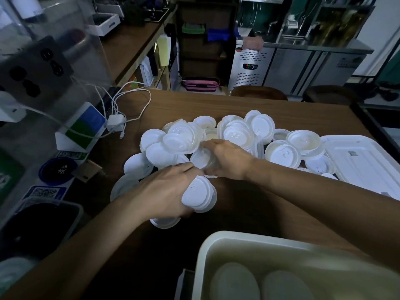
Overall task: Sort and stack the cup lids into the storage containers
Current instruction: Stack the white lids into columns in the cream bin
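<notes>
One loose white lid (200, 158) pinched by right hand (227, 159), beyond cream plastic tub (218, 237); left hand (162, 191) grips white plastic lid stack (201, 195); nesting due.

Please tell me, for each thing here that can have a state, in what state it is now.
left hand: grips a small lid stack
right hand: grips a single lid at the pile
lid pile: loose, unsorted on the table
storage container: open, holds stored lids
container cover: off, lying flat on the table
</notes>
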